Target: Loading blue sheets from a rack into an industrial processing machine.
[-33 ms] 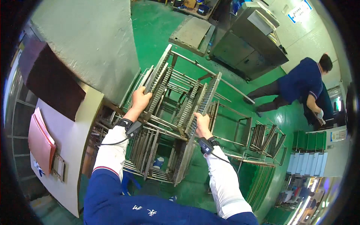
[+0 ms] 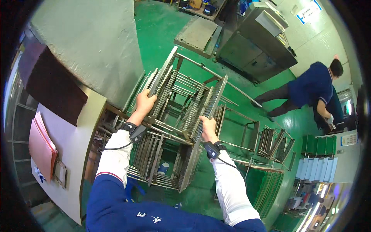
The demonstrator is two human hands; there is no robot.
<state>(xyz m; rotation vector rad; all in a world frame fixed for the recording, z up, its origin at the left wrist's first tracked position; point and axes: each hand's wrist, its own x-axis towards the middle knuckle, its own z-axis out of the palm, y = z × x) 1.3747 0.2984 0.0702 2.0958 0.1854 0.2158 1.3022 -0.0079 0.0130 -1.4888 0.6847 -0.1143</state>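
A metal slotted rack [image 2: 185, 92] with toothed side rails stands in front of me, over a lower tier of similar racks [image 2: 154, 158]. My left hand [image 2: 145, 101] is wrapped around its left toothed side. My right hand [image 2: 208, 127] grips the opposite toothed side near its front end. Both arms reach forward in white sleeves, with a dark device strapped at each wrist. Between the rails run several metal rods, and green floor shows through the gaps. My fingertips are partly hidden behind the rails.
To the right stand smaller racks [image 2: 274, 143] and a stack of green panels [image 2: 266, 189]. A co-worker [image 2: 309, 89] bends over at the far right. A metal cabinet [image 2: 255, 46] and a low platform [image 2: 197, 33] are at the back. Pink sheets [image 2: 41, 145] lean on a white board at left.
The co-worker at the right has shifted very slightly. My hands and the rack hold the same position.
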